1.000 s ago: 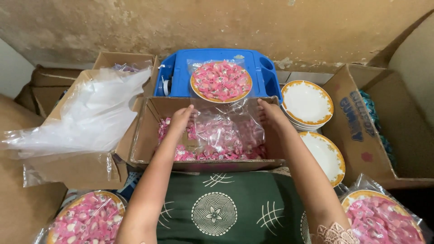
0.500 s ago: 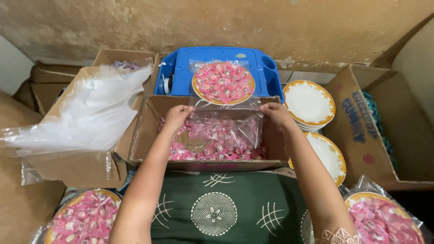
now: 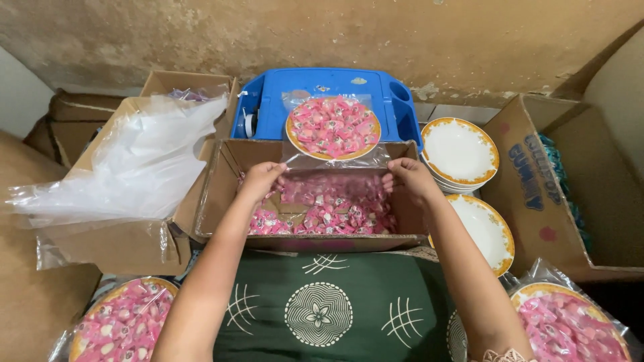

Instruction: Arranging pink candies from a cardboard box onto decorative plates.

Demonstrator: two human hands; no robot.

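1. While the plastic sheets (image 3: 127, 167) lie heaped at far left, the left hand (image 3: 260, 179) pinches the clear bag's (image 3: 333, 161) left edge.
2. The bag, holding a plate of pink candies (image 3: 333, 126), hangs over the cardboard box (image 3: 221, 194).
3. The right hand (image 3: 410, 178) pinches its right edge.

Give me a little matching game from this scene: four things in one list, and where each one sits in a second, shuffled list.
Things:
1. blue tray
2. heap of clear plastic bags
3. empty white plates
4. loose pink sweets

Places:
A. in the open cardboard box between the left hand and right hand
B. stacked just to the right of that box
C. spilling over a carton on the left
D. beyond the box, by the wall, under a bagged plate of sweets

Pairs: 1-D, 2-C, 3-B, 4-A
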